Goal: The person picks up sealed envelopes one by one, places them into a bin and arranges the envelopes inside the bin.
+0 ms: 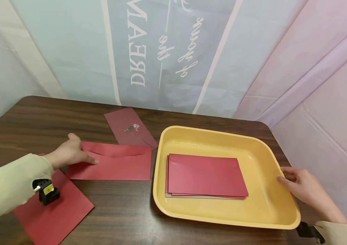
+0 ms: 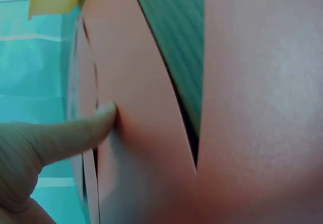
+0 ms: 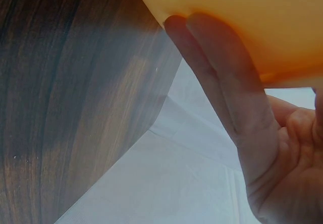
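Observation:
My left hand (image 1: 70,153) is at the left end of a long red envelope (image 1: 124,166) with its flap side up. The thumb (image 2: 96,125) lies on its face; the other fingers go past its far edge, partly hidden. My right hand (image 1: 306,189) grips the right wall of a yellow tray (image 1: 265,211). Its thumb is over the rim, and its fingers (image 3: 227,67) lie along the outside. Inside the tray lies a stack of red envelopes (image 1: 205,175), with a pale edge showing underneath.
Another red envelope (image 1: 66,207) lies under the left wrist. A darker red envelope (image 1: 128,126) with a small printed mark lies at the back, touching the long one. A brown wooden table (image 1: 121,211) carries everything. Printed cloth (image 1: 173,51) hangs behind.

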`<action>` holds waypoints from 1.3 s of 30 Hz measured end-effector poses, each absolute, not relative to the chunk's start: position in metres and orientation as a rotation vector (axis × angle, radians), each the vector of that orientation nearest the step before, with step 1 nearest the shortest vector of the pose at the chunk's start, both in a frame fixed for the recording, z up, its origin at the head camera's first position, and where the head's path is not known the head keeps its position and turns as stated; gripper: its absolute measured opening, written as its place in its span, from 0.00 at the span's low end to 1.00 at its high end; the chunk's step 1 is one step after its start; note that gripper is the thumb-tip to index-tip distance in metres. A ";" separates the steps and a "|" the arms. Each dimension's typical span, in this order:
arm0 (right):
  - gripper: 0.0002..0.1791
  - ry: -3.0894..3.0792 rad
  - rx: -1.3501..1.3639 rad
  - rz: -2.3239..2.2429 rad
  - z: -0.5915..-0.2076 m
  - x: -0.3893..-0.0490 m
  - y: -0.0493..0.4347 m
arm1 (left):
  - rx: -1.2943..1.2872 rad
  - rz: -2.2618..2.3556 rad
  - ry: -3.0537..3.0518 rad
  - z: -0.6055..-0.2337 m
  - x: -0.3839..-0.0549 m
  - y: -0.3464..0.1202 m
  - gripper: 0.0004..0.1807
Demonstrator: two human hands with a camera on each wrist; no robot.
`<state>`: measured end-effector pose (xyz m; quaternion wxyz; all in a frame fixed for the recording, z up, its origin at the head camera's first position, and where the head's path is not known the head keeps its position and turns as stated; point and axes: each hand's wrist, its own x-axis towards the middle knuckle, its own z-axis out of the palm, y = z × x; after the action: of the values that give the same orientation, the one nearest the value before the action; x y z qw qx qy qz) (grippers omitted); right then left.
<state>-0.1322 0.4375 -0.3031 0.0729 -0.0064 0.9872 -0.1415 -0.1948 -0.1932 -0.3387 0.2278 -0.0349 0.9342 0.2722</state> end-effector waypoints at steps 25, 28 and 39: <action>0.25 2.979 -0.024 -0.420 -0.302 -0.131 0.435 | -0.094 1.047 2.601 -0.311 -0.189 -0.186 0.27; 0.25 2.974 -0.019 -0.421 -0.302 -0.131 0.434 | -0.108 1.101 2.582 -0.310 -0.189 -0.183 0.25; 0.25 2.961 -0.010 -0.427 -0.301 -0.131 0.434 | -0.195 1.244 2.553 -0.298 -0.191 -0.182 0.27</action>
<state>-0.1307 0.4344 -0.3014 0.0748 -0.0034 0.9870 -0.1425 -0.1909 -0.1823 -0.2981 0.1470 -0.0676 0.8871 0.4322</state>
